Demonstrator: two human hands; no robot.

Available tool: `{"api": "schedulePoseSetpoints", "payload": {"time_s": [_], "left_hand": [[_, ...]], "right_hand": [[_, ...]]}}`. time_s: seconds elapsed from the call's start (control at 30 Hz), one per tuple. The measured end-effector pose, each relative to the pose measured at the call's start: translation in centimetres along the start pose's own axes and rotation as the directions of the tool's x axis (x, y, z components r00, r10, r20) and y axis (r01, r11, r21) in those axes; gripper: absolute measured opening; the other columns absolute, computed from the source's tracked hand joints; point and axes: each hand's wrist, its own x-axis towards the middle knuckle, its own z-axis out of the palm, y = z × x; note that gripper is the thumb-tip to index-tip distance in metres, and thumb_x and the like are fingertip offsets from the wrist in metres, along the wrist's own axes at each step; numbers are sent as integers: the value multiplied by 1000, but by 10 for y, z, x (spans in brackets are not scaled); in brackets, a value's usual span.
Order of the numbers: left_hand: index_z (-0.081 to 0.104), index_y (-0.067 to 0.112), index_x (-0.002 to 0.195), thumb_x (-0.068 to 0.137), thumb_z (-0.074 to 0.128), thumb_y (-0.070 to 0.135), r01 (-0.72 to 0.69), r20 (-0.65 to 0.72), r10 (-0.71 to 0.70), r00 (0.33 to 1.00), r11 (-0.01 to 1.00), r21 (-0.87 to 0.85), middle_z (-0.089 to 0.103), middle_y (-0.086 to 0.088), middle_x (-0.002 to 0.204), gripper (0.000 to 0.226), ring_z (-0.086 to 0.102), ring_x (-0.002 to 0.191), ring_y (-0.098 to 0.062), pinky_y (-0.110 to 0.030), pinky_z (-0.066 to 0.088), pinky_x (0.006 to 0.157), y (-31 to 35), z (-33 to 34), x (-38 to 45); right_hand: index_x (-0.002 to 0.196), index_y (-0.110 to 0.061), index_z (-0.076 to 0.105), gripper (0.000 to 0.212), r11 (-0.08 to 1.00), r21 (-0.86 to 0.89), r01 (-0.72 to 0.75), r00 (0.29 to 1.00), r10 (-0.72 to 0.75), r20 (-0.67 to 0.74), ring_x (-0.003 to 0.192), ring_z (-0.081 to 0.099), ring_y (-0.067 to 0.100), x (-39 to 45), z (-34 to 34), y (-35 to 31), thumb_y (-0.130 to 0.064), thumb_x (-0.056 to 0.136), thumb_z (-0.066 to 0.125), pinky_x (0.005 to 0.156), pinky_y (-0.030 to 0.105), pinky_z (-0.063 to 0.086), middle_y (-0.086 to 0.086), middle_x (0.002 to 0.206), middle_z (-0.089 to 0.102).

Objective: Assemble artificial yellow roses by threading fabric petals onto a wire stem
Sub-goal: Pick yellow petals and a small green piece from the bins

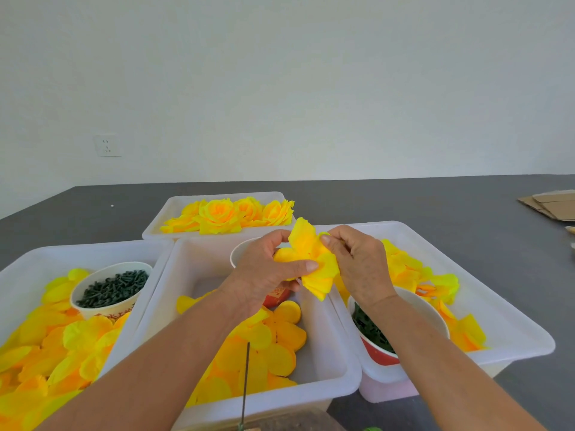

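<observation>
Head view: I pinch the petals (pixel 314 262) with my left hand (pixel 267 275) and right hand (pixel 357 262) over the middle bin (pixel 329 381). They aren't yet on the wire (pixel 245 387) below. Finished roses (pixel 230 214) fill the far bin; many loose petals remain.

A white wall socket (pixel 107 145) is sitting low on the pale wall (pixel 311 88) at the left, while flattened pieces of brown cardboard (pixel 549 205) are lying on the dark grey tabletop (pixel 435 200) at the far right edge, well apart from it.
</observation>
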Motion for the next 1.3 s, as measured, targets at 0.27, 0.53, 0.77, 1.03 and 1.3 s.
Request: {"api": "schedulePoseSetpoints", "payload": {"time_s": [0.27, 0.53, 0.77, 1.03, 1.3], "left_hand": [[58, 21, 119, 63, 83, 7, -60, -23, 64, 998, 990, 129, 67, -4, 110, 64, 65, 99, -21, -38, 57, 81, 1, 2, -1], [60, 38, 99, 63, 81, 3, -105, -247, 132, 960, 987, 122, 62, 0, 112, 54, 60, 100, -19, -45, 54, 85, -2, -3, 6], [59, 40, 91, 67, 77, -2, -92, -263, 125, 957, 987, 135, 59, 7, 105, 52, 55, 95, -13, -35, 53, 77, -7, -6, 9], [61, 35, 95, 70, 76, -1, -65, -247, 87, 965, 993, 96, 62, -4, 112, 46, 57, 105, -26, -50, 51, 88, -6, -6, 8], [61, 37, 90, 71, 77, 4, -43, -244, 74, 967, 990, 131, 61, -4, 113, 41, 57, 106, -26, -51, 51, 88, -6, -1, 4]], "right_hand": [[69, -14, 42, 33, 985, -146, -93, 995, 85, -61, 59, 45, 23, 0, 0, 0, -29, 97, 47, 55, 33, 30, 3, 59, 47], [79, -9, 51, 23, 986, 14, -166, 986, 166, 20, 71, 55, 26, 2, 0, -5, -22, 97, 47, 67, 45, 49, 3, 66, 54], [67, -8, 54, 30, 768, 398, -502, 845, 533, 37, 42, 51, 6, 9, -7, 1, -21, 94, 52, 43, 19, 41, 4, 57, 56], [69, -9, 58, 21, 524, 673, -523, 755, 651, 79, 42, 58, 8, 10, -12, 2, -18, 86, 66, 39, 18, 44, 4, 58, 64], [68, -16, 59, 17, 760, 329, -560, 743, 637, -205, 44, 59, 8, 10, -19, 9, -14, 81, 69, 55, 31, 48, 1, 59, 61]]}}
